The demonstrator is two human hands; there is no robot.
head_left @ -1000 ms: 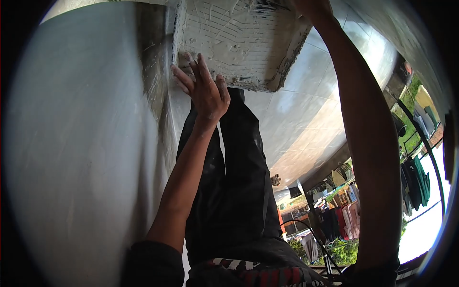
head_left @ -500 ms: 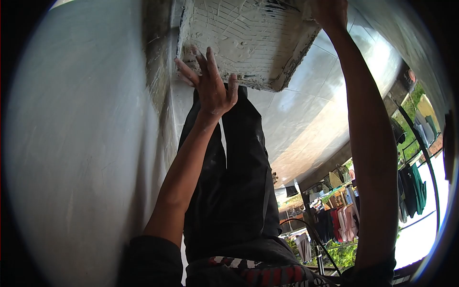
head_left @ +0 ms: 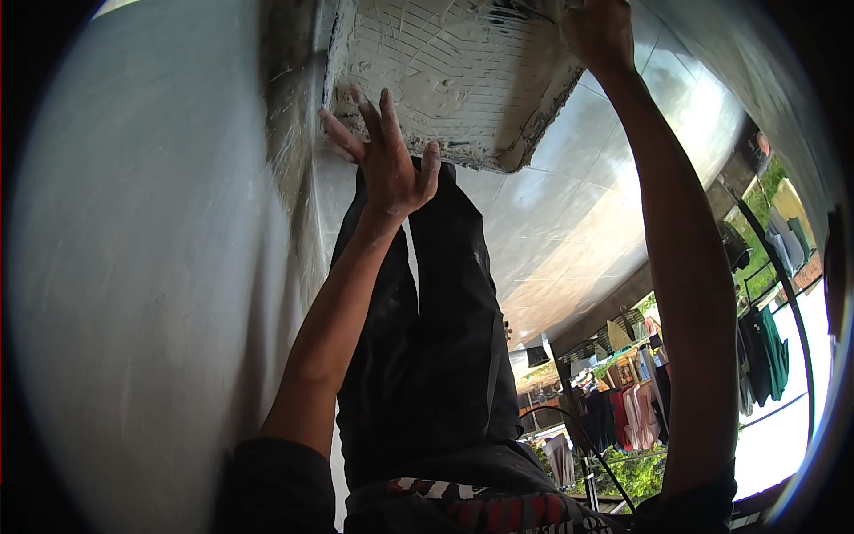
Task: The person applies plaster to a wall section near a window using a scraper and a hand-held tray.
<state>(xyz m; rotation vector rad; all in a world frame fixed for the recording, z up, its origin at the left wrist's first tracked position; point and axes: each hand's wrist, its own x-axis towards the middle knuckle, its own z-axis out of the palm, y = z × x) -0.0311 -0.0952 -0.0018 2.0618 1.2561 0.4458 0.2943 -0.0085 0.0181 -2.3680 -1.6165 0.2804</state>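
Note:
A squarish slab like a tile (head_left: 445, 76) fills the top of the view, its face coated in wet grey mortar with scored lines. My left hand (head_left: 389, 169) is at its lower left edge, fingers spread and stretched over the rim, smeared with grey. No wrapped grip shows there. My right hand (head_left: 600, 36) is closed at the slab's upper right side, partly cut off by the frame's top. What its fingers hold is hidden. The slab covers my lower legs (head_left: 436, 267) and feet.
A smooth grey wall (head_left: 151, 267) rises close on my left. To the right is a shiny tiled floor (head_left: 578, 205). Beyond it, clothes (head_left: 633, 414) hang on a line near a dark pole and greenery.
The slab and both hands have shifted slightly left in view. The hands keep much the same pose.

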